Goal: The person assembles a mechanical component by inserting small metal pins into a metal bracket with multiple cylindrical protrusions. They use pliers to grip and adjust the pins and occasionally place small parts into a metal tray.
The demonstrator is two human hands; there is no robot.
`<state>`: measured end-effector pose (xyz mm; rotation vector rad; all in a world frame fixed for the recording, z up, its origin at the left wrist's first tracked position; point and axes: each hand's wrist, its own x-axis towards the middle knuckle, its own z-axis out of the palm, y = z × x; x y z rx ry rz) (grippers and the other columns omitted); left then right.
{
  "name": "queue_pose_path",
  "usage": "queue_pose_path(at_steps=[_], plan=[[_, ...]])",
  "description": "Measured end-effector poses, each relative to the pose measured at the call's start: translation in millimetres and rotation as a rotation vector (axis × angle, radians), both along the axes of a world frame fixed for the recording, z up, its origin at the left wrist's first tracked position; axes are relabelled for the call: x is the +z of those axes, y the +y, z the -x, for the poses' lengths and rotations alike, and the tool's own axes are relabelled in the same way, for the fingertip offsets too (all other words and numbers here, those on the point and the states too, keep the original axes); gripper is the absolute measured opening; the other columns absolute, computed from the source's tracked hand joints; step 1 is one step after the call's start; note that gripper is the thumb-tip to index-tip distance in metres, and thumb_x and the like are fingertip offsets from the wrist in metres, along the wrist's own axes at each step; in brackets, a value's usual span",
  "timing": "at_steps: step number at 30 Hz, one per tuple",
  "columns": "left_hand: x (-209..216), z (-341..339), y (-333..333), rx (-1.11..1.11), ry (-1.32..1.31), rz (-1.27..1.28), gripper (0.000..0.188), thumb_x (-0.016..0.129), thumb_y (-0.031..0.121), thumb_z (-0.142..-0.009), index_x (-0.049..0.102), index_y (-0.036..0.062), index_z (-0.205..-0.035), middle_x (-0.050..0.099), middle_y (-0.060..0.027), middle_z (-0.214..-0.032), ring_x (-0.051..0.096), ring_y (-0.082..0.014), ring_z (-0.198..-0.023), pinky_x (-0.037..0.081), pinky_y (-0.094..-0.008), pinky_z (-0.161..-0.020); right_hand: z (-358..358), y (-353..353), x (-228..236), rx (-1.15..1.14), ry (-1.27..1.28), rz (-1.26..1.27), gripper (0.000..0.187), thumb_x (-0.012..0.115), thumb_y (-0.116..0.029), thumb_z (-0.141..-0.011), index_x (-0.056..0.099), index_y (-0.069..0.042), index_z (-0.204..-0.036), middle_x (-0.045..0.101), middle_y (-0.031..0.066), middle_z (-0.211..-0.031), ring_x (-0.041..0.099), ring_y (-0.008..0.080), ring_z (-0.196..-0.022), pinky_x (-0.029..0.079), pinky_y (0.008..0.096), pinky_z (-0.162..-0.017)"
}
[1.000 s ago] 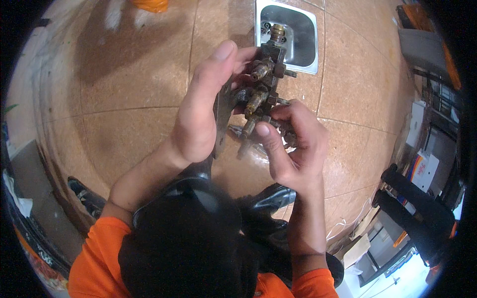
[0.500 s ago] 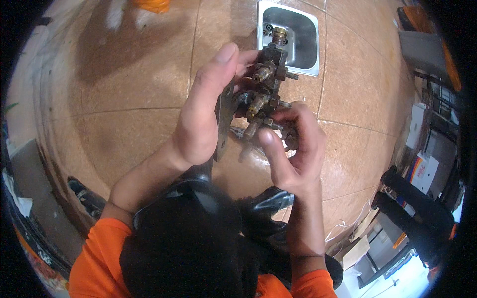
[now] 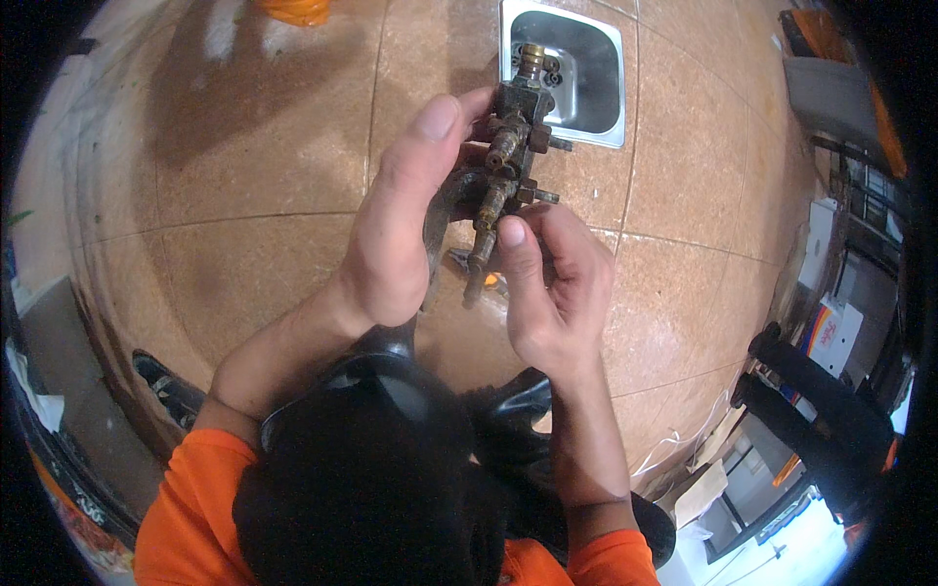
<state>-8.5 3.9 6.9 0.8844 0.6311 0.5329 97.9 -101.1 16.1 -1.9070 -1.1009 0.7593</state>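
Note:
A dark, grimy metal valve manifold (image 3: 525, 102) with several brass fittings along its body is held up in front of me, tilted. A brass threaded end (image 3: 532, 61) tops it, in front of a steel basin. My left hand (image 3: 391, 230) grips it from the left, thumb raised and fingers behind the body. Beside that palm runs a flat dark metal bar (image 3: 437, 239). My right hand (image 3: 562, 293) is closed at the lower end, with thumb and forefinger by the lowest fitting (image 3: 482, 252); the curled fingers hide part of it.
The square steel basin (image 3: 614, 88) sits on brown floor tiles (image 3: 264, 273), with small round dark parts (image 3: 552, 70) in it. An orange thing (image 3: 293, 10) lies at the far edge. At the right are a person's dark-clothed legs (image 3: 821, 391), a white box (image 3: 835, 332) and shelving.
The manifold and my right hand have shifted slightly left. The lowest fitting now points further downward. The dark round part that showed between my right fingers is no longer visible.

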Motion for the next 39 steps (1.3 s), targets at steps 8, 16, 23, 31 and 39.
queue_pose_path(at_steps=[8, 16, 23, 31, 39], plan=[[-15.4, 23.1, 34.8, 0.155, -0.178, 0.317, 0.092, 0.033, 0.068, -0.097, 0.041, -0.0127, -0.14, 0.055, -0.0303, -0.135, 0.062, -0.0385, -0.116, 0.05, -0.0615, -0.1, -86.5, 8.7, -28.1, -0.384, 0.234, -0.031, 0.015, 0.059, -0.014, -0.099, 0.063, -0.003, -0.108, 0.057, 0.0006, -0.081, 0.046, 0.0051, -0.07, 0.034, 0.0217, -0.061], [-10.5, 15.3, 41.0, 0.241, -0.211, 0.366, 0.084, 0.029, 0.064, -0.099, 0.051, -0.009, -0.134, 0.064, -0.0253, -0.12, 0.069, -0.0318, -0.1, 0.058, -0.0458, -0.088, -176.6, 106.1, -111.3, 0.147, -0.451, 0.328, 0.021, 0.072, -0.018, -0.087, 0.074, -0.006, -0.104, 0.073, 0.0131, -0.1, 0.071, 0.0238, -0.092, 0.054, 0.0347, -0.082], [-26.6, 19.8, 50.1, 0.2, -0.248, 0.404, 0.083, 0.029, 0.064, -0.099, 0.051, -0.0089, -0.134, 0.064, -0.0252, -0.121, 0.07, -0.0309, -0.098, 0.059, -0.0454, -0.087, -149.6, 130.3, -151.0, 0.318, -0.753, 0.537, 0.023, 0.073, -0.024, -0.078, 0.077, -0.005, -0.092, 0.074, 0.0192, -0.096, 0.072, 0.0362, -0.094, 0.057, 0.0441, -0.086], [-25.7, 12.1, 58.2, 0.199, -0.177, 0.42, 0.086, 0.034, 0.067, -0.096, 0.054, -0.0093, -0.13, 0.066, -0.0246, -0.117, 0.07, -0.0297, -0.096, 0.061, -0.0448, -0.084, -146.5, 96.2, -75.3, 0.025, 0.035, 0.137, 0.021, 0.075, -0.013, -0.084, 0.067, -0.001, -0.099, 0.071, 0.0097, -0.091, 0.069, 0.019, -0.084, 0.055, 0.0324, -0.077], [-24.3, 17.2, 52.5, 0.137, -0.179, 0.253, 0.092, 0.034, 0.066, -0.098, 0.038, -0.0146, -0.142, 0.051, -0.0336, -0.138, 0.064, -0.0372, -0.116, 0.049, -0.0512, -0.105, -50.0, 26.3, 11.2, 0.26, 0.01, -0.043, 0.026, 0.078, 0.004, -0.079, 0.068, 0.0, -0.102, 0.07, 0.0079, -0.099, 0.068, 0.0155, -0.092, 0.053, 0.0287, -0.083]])
